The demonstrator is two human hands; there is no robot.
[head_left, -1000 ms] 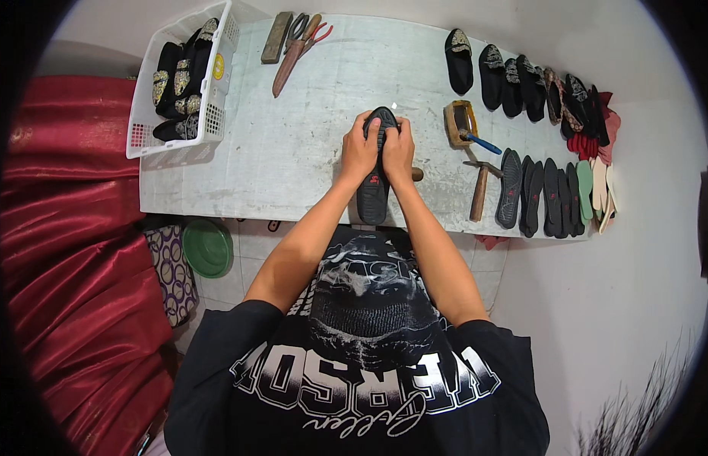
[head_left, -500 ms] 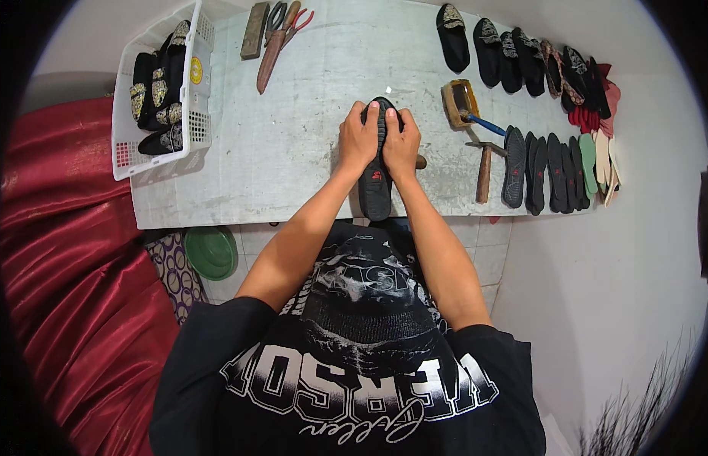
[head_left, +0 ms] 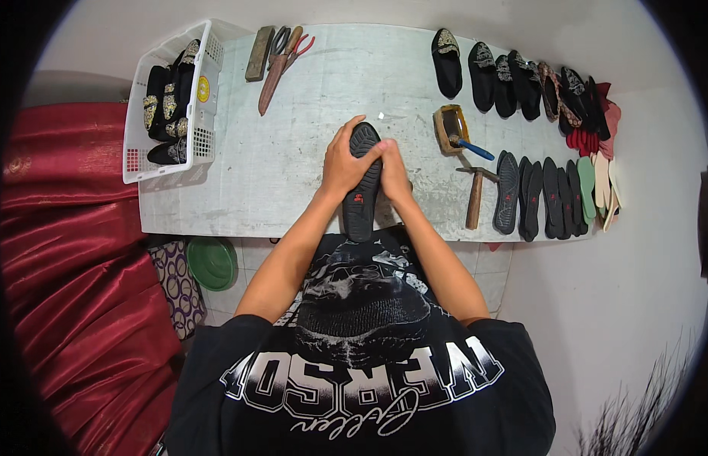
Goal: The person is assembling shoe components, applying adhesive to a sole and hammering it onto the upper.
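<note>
A black shoe [head_left: 359, 219] lies sole up at the near middle of the table, toe pointing away from me. Its ridged rubber sole faces up; the upper is hidden underneath. My left hand [head_left: 343, 165] wraps the shoe's left side, thumb lying across the forefoot toward the right edge. Against the right side, my right hand [head_left: 393, 173] is closed on the same shoe near the ball, its fingers partly out of sight beneath it.
Right of my hands are a glue container [head_left: 450, 128] with a blue-handled brush [head_left: 476, 150], a hammer [head_left: 474, 199], several black soles [head_left: 507, 194] and a row of shoes [head_left: 447, 64]. At far left stand a white basket [head_left: 203, 138] of shoes, a sheathed knife [head_left: 272, 82] and a block [head_left: 260, 55].
Both thumbs were pressing side by side on the toe; now the left thumb lies across the forefoot and the right hand grips the side. The shoe has shifted slightly left. The view has tilted.
</note>
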